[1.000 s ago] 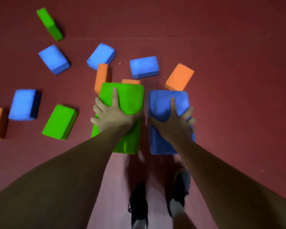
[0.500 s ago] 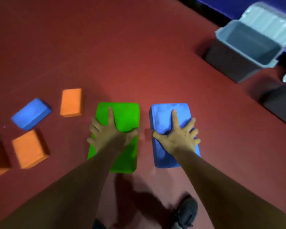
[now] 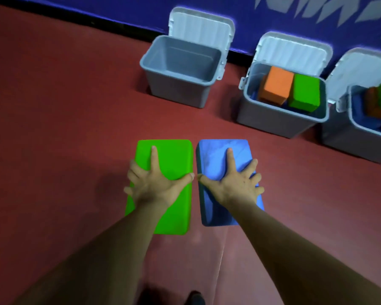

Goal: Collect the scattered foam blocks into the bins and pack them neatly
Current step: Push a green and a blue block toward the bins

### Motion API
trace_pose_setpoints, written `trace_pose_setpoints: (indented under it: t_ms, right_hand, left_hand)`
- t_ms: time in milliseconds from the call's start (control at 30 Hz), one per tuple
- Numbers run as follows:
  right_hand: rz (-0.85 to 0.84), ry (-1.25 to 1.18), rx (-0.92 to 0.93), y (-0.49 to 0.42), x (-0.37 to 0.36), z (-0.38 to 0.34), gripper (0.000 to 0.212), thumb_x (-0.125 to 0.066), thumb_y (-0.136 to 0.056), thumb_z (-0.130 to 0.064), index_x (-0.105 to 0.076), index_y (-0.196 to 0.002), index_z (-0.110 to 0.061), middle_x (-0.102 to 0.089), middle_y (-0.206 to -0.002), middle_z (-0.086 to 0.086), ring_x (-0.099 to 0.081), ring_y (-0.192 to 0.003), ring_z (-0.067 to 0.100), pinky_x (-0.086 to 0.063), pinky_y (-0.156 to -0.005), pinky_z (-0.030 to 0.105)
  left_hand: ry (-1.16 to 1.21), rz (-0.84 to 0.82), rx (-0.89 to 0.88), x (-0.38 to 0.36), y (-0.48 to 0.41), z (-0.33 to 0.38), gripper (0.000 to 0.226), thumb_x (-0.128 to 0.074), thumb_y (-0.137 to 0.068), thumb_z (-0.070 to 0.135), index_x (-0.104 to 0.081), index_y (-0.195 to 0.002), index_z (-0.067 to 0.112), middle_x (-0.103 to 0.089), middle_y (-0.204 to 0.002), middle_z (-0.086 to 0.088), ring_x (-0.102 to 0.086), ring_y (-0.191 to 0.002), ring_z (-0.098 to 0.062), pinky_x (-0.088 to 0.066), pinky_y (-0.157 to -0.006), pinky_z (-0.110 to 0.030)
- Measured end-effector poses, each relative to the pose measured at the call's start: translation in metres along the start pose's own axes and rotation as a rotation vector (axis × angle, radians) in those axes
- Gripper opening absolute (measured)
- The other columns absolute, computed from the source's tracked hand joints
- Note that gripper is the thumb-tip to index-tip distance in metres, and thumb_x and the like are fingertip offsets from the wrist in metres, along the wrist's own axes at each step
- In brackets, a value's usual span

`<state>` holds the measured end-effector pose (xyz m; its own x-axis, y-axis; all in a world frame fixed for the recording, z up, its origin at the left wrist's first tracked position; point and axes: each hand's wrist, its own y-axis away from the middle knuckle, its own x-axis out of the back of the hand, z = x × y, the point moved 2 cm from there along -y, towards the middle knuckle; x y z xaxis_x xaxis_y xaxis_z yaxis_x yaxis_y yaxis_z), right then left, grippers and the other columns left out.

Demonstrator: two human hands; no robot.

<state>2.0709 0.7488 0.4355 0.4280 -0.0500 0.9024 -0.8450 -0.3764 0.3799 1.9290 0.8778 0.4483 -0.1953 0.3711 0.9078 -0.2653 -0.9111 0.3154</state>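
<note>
Now: your left hand point(image 3: 156, 186) grips the green block point(image 3: 169, 155), your right hand point(image 3: 233, 183) the blue block point(image 3: 218, 150) — each splayed across the top.
Where: both blocks are short of the empty bin point(image 3: 180, 93).
Next: lay them in flat, side by side.

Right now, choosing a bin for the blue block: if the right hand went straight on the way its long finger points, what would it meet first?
Likely nothing soon: the right hand aims at the gap between the empty grey plastic bin and the block-filled grey bin, then the blue wall.
</note>
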Motion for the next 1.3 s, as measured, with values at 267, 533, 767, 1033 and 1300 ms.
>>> trace_pose_setpoints:
  t_ms: [267,533,767,1033,1300]
  right_hand:
    - [0.016,-0.074,-0.23,-0.138,0.036,0.077,0.115,-0.047,-0.063,-0.096,0.009,-0.154,-0.051,0.009,-0.164,0.022,-0.021,-0.14,0.049,-0.022,-0.11,0.063]
    - [0.009,-0.05,-0.346,-0.281,0.041,0.114,0.117,-0.045,-0.06,-0.098,0.007,-0.154,-0.052,0.006,-0.165,0.019,-0.025,-0.138,0.045,-0.027,-0.108,0.059]
    - [-0.008,-0.093,-0.418,-0.374,0.068,0.149,0.117,-0.049,-0.06,-0.096,0.002,-0.155,-0.05,0.005,-0.165,0.02,-0.024,-0.14,0.045,-0.026,-0.11,0.059]
    - [-0.017,-0.139,-0.381,-0.537,0.1,0.191,0.118,-0.051,-0.061,-0.094,0.003,-0.156,-0.05,0.006,-0.166,0.02,-0.023,-0.14,0.046,-0.025,-0.108,0.06]
    - [0.003,-0.144,-0.335,-0.664,0.149,0.236,0.119,-0.05,-0.059,-0.096,0.003,-0.155,-0.05,0.006,-0.165,0.021,-0.02,-0.141,0.047,-0.023,-0.108,0.062]
  left_hand:
    - [-0.083,-0.094,-0.143,-0.068,-0.077,0.156,0.13,-0.055,-0.047,0.1,0.0,-0.155,0.051,-0.011,-0.158,-0.017,-0.024,-0.14,-0.035,-0.032,-0.104,-0.055]
    - [-0.09,-0.147,-0.281,-0.134,-0.169,0.303,0.129,-0.06,-0.047,0.097,-0.003,-0.154,0.053,-0.008,-0.16,-0.015,-0.022,-0.144,-0.034,-0.029,-0.109,-0.056]
    - [-0.145,-0.192,-0.304,-0.17,-0.216,0.405,0.129,-0.058,-0.049,0.098,-0.001,-0.155,0.051,-0.011,-0.157,-0.016,-0.022,-0.141,-0.035,-0.031,-0.105,-0.054]
    - [-0.189,-0.139,-0.283,-0.219,-0.296,0.539,0.131,-0.052,-0.049,0.102,0.005,-0.155,0.048,-0.014,-0.156,-0.018,-0.025,-0.14,-0.036,-0.034,-0.104,-0.057]
    - [-0.183,-0.203,-0.233,-0.277,-0.331,0.685,0.133,-0.056,-0.05,0.099,0.005,-0.156,0.047,-0.007,-0.16,-0.019,-0.019,-0.145,-0.035,-0.031,-0.107,-0.057]
